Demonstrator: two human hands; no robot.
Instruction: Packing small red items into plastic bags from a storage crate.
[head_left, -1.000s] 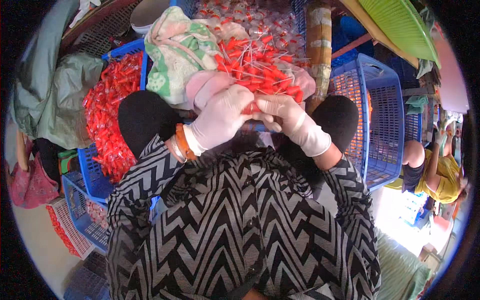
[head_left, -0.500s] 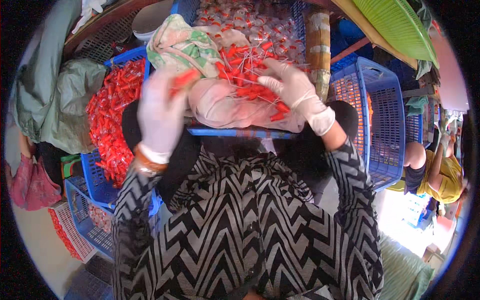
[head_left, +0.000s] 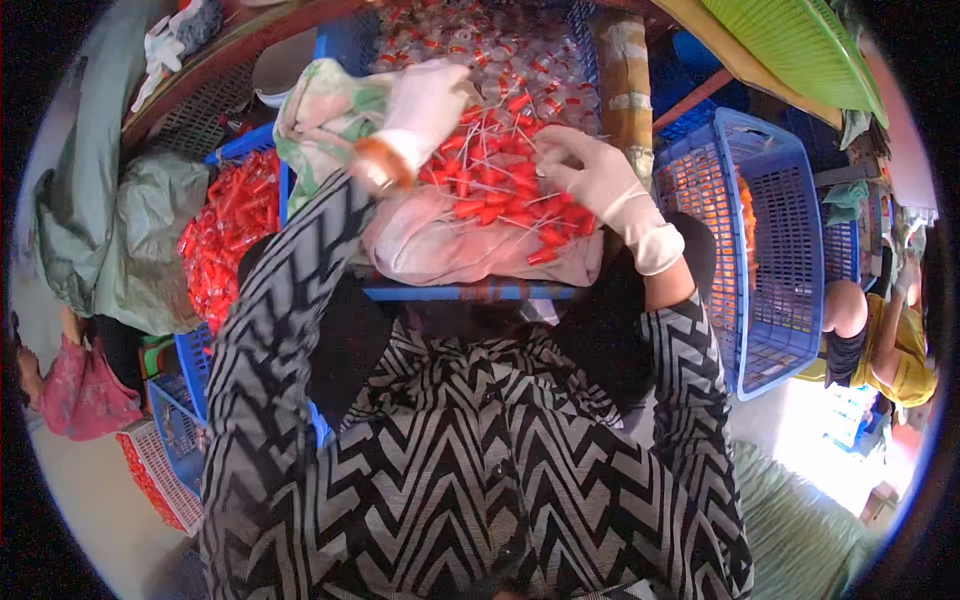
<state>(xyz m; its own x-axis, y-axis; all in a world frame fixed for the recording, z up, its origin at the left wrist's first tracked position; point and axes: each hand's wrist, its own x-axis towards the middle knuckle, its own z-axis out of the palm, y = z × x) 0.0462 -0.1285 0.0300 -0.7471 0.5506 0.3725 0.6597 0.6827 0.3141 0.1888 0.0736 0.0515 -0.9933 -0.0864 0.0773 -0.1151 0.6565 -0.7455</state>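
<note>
At left, my gloved left hand (head_left: 430, 103) is blurred over the green-and-white towel (head_left: 322, 112); I can't tell if it holds anything. Rightward and nearer the blue crate's (head_left: 470, 293) front edge, red caps with white tubes (head_left: 490, 185) lie heaped on the pink cloth (head_left: 430, 243), long axes crossing every way. My right hand (head_left: 590, 172) looks nearer, fingers curled at the heap's right side; whether it pinches a cap, I can't tell.
</note>
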